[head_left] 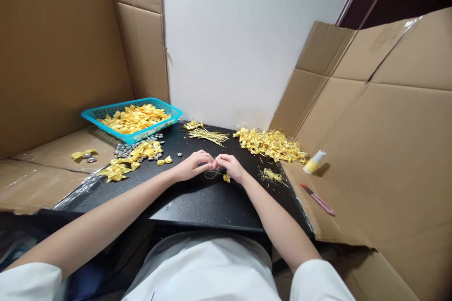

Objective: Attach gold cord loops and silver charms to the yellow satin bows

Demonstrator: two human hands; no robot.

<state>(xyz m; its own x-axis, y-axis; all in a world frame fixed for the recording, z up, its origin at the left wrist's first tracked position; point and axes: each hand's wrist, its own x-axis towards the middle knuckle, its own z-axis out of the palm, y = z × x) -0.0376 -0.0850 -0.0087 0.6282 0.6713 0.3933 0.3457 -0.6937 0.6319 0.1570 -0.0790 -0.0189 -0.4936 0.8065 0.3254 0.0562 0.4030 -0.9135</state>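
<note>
My left hand (196, 165) and my right hand (229, 165) meet fingertip to fingertip above the middle of the black table (197, 207). Both are closed in a pinch on a thin gold cord (212, 177), whose loose loop hangs below the fingers. A small yellow ribbon bow (226, 177) shows just under my right hand; how it joins the cord is hidden. Left of my left hand lies a single yellow bow (165, 161), near a small silver bell-like piece (180, 154). A bundle of cut gold cords (208, 136) lies beyond my hands.
A turquoise basket (130, 137) of yellow bows stands at the back left, with loose bows (144, 150) before it. A heap of corded bows (271, 145), cord scraps (272, 175), a white-and-yellow spool (314, 162) and pink-handled snips (318, 200) lie right. Cardboard walls (381, 141) flank the table.
</note>
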